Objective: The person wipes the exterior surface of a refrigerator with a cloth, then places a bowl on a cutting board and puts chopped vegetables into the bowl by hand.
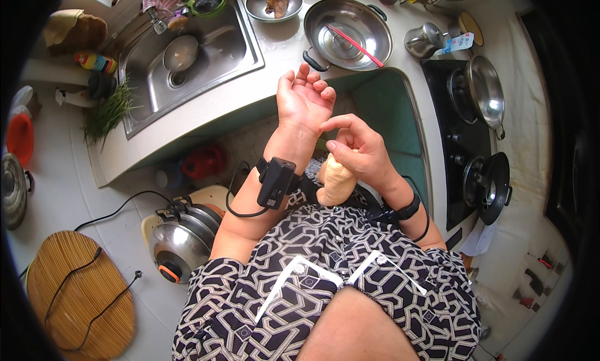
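Note:
My left hand (pixel 307 96) is raised palm up in front of the counter, its fingers loosely curled and nothing in it. On that forearm sits a black box-shaped device (pixel 276 183) on a strap, with a cable running from it. My right hand (pixel 358 148) is beside the left wrist, and its index fingertip meets the wrist's edge. Between the right thumb and curled fingers hangs a bunched beige item (pixel 338 180), which looks like cloth; its upper part is hidden by the hand. A black band (pixel 407 207) circles my right wrist.
Beyond my hands, a steel wok (pixel 318 23) holding red chopsticks (pixel 354 45) and a bowl with food (pixel 274 5) stand on the counter. The sink (pixel 220 47) is left, with green stalks (pixel 110 110) at its edge. A black stove (pixel 452 150) with pans lies right.

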Action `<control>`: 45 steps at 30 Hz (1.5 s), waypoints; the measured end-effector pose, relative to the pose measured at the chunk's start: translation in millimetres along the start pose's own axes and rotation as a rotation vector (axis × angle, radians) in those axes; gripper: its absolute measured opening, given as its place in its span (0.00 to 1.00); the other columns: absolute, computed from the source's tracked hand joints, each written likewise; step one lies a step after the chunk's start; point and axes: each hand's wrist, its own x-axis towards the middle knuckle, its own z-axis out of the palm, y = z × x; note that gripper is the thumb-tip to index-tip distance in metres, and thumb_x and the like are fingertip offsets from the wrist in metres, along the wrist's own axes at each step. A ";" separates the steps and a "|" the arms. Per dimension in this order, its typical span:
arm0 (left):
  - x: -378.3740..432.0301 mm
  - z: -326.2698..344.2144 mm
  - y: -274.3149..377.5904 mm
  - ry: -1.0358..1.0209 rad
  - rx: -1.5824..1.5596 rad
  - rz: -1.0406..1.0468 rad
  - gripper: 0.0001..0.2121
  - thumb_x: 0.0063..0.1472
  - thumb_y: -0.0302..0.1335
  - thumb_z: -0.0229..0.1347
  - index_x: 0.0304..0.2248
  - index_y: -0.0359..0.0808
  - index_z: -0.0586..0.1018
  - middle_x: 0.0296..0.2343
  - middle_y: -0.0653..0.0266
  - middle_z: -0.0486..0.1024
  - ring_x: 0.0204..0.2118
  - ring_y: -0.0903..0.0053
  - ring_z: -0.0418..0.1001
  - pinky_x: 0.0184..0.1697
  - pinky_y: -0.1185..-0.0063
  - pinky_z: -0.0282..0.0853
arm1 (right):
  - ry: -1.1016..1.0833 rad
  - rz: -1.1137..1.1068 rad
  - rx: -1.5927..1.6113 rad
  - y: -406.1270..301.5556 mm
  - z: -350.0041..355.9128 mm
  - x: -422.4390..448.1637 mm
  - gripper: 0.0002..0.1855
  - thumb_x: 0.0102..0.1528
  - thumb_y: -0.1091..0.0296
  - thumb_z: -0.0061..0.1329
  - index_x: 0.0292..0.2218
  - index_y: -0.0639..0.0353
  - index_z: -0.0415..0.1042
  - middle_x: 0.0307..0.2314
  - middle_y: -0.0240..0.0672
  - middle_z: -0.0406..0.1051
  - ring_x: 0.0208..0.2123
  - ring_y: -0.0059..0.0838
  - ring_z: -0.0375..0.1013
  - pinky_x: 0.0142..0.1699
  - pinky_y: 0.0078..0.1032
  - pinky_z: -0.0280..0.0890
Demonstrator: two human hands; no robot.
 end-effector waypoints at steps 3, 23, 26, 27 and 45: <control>2.3 4.1 -2.1 0.016 0.010 0.009 0.13 0.63 0.39 0.40 0.31 0.41 0.71 0.21 0.71 0.64 0.22 0.79 0.61 0.24 0.79 0.60 | -0.013 0.030 0.135 -3.7 -4.3 2.3 0.16 0.54 0.79 0.47 0.45 0.60 0.69 0.18 0.16 0.59 0.19 0.04 0.54 0.25 0.10 0.50; 15.8 7.3 -1.8 0.177 0.156 0.138 0.10 0.61 0.36 0.41 0.32 0.40 0.70 0.20 0.70 0.64 0.22 0.78 0.61 0.25 0.79 0.58 | -0.193 0.212 0.441 -9.1 -34.5 39.3 0.14 0.54 0.76 0.47 0.43 0.62 0.68 0.23 0.19 0.65 0.24 0.06 0.61 0.29 0.10 0.56; 9.4 -12.4 8.9 0.073 0.346 0.091 0.14 0.62 0.38 0.42 0.38 0.37 0.71 0.26 0.66 0.70 0.27 0.75 0.68 0.30 0.76 0.66 | -0.132 0.230 0.513 -4.6 -36.2 50.6 0.18 0.54 0.74 0.46 0.47 0.63 0.67 0.34 0.31 0.70 0.29 0.13 0.67 0.35 0.12 0.63; 2.0 -15.3 10.9 0.046 0.482 0.068 0.15 0.63 0.39 0.42 0.40 0.36 0.71 0.29 0.64 0.72 0.30 0.74 0.70 0.33 0.75 0.68 | -0.146 0.229 0.508 -5.8 -34.5 56.1 0.18 0.54 0.74 0.46 0.47 0.63 0.67 0.34 0.31 0.70 0.29 0.13 0.67 0.35 0.12 0.63; -74.6 -44.6 39.5 -0.156 0.801 0.161 0.32 0.49 0.20 0.50 0.57 0.32 0.58 0.47 0.59 0.67 0.49 0.73 0.68 0.53 0.77 0.65 | -0.242 0.286 0.472 31.3 29.3 156.2 0.20 0.57 0.70 0.44 0.51 0.63 0.66 0.32 0.30 0.69 0.31 0.17 0.69 0.37 0.14 0.65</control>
